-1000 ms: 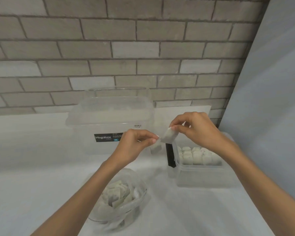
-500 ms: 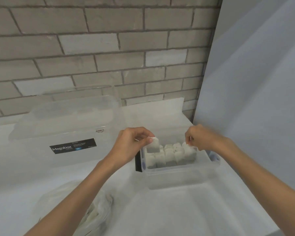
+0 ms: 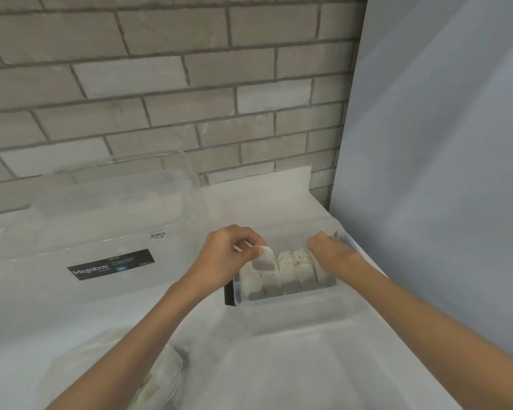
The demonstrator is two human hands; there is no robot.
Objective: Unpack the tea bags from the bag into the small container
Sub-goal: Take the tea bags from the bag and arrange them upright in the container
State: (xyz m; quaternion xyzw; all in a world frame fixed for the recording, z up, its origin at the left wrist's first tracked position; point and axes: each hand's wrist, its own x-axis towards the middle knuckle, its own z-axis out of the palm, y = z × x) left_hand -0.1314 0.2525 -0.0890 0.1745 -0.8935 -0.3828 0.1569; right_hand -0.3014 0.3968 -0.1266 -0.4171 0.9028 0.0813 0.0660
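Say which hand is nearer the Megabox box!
Left. The left hand, pinching a tea bag, is beside the Megabox box; the right hand is farther right, over the small container.

Not much to report tbh, person's working bare-armed: left hand (image 3: pixel 228 255) and right hand (image 3: pixel 329 250) are both bare, left forearm (image 3: pixel 148 329) and right forearm (image 3: pixel 427 318) too, plain bare limbs as far up as I can see, slim-ish wrists

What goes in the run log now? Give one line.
left hand: pinches white paper tea bag above left end of small clear plastic container | right hand: at packed tea bags, right end, grip unclear
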